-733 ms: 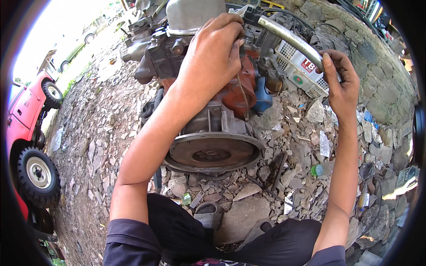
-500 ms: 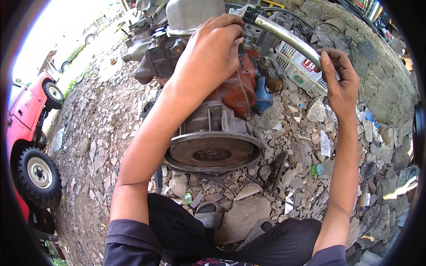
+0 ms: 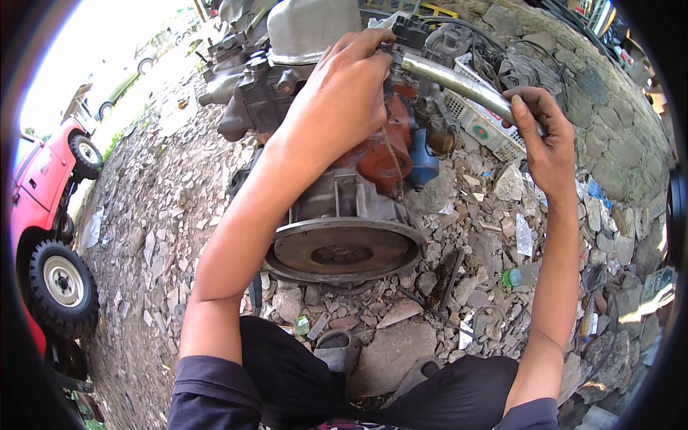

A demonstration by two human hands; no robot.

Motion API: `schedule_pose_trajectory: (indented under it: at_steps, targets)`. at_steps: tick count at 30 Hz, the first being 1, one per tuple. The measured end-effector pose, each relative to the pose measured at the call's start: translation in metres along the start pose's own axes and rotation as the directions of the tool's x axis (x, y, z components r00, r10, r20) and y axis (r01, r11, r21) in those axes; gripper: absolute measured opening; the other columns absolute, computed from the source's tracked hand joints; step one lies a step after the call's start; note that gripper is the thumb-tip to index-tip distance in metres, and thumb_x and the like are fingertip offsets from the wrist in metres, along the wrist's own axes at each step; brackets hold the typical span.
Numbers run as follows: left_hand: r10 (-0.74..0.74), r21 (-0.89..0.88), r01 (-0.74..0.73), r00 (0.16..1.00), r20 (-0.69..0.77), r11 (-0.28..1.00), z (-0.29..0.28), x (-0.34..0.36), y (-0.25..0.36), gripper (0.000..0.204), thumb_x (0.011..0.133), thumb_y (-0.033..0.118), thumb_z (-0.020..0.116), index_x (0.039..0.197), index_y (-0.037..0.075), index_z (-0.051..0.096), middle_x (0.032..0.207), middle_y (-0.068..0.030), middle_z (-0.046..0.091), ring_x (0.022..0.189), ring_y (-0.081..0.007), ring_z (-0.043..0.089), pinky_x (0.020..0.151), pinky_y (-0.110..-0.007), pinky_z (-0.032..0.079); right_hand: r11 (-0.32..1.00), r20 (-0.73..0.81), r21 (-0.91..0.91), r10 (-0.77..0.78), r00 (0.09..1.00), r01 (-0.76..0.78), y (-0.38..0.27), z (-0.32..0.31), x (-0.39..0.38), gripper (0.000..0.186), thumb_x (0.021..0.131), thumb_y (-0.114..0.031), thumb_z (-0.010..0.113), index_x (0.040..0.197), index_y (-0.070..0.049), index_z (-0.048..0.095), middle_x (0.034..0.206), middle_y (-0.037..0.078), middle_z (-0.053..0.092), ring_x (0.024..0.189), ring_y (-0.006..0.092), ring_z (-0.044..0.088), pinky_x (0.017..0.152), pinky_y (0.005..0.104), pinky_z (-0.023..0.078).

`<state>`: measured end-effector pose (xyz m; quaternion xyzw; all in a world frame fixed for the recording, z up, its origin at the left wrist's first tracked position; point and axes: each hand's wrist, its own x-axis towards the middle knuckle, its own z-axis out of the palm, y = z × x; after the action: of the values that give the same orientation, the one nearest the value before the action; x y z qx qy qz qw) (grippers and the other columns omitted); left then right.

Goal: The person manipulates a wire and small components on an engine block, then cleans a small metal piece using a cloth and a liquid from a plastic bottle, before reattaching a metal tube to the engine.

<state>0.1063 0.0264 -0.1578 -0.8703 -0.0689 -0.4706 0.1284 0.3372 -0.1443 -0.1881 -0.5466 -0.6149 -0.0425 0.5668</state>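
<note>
My right hand [image 3: 541, 132] is closed round the right end of a grey metal pipe [image 3: 459, 84]. The pipe slopes up and left across the right side of an engine. At its other end my left hand [image 3: 347, 86] bends its fingers over the top of the engine; what they grip is hidden behind the hand. Beneath my left wrist the engine's orange-red block [image 3: 385, 161] shows, with a light grey cover [image 3: 314, 29] beyond it. A round rusty flywheel [image 3: 344, 251] faces me at the near end. A blue oil filter [image 3: 424, 161] sits on the block's right side.
The engine rests on stony ground [image 3: 165, 236]. A white plastic basket [image 3: 487, 129] stands to its right, before a stone wall [image 3: 616, 136]. A plastic bottle [image 3: 522, 275] lies among the stones. A red vehicle [image 3: 43, 179] stands at the left.
The pipe's left end has come down, nearer to my left hand's fingers. My right hand has dropped slightly and shifted a little left. My left hand has barely moved.
</note>
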Motion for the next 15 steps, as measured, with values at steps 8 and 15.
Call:
schedule_pose_trajectory:
  at_steps: [8, 15]
  targets:
    - [-0.116, -0.118, 0.120, 0.993, 0.038, 0.986, -0.010, 0.003, 0.001, 0.018, 0.078, 0.002, 0.072, 0.093, -0.002, 0.064, 0.116, -0.0119, 0.064, 0.099, -0.0328, 0.065, 0.086, -0.038, 0.052, 1.000, 0.023, 0.017, 0.005, 1.000, -0.006, 0.004, 0.007, 0.001, 0.026, 0.100, -0.024, 0.061, 0.109, 0.001, 0.064, 0.086, 0.004, 0.065, 0.080, 0.0100, 0.061, 0.074, 0.0262, 0.047]
    - [-0.049, -0.072, 0.053, 0.997, 0.059, 0.996, -0.004, 0.004, 0.002, 0.020, 0.083, -0.001, 0.063, 0.102, -0.003, 0.068, 0.119, -0.0134, 0.064, 0.100, -0.0343, 0.064, 0.087, -0.039, 0.051, 0.998, 0.018, -0.023, -0.061, 0.998, 0.061, 0.011, 0.007, 0.003, 0.023, 0.098, -0.021, 0.063, 0.109, -0.001, 0.065, 0.089, 0.005, 0.067, 0.080, 0.0110, 0.060, 0.074, 0.0268, 0.047]
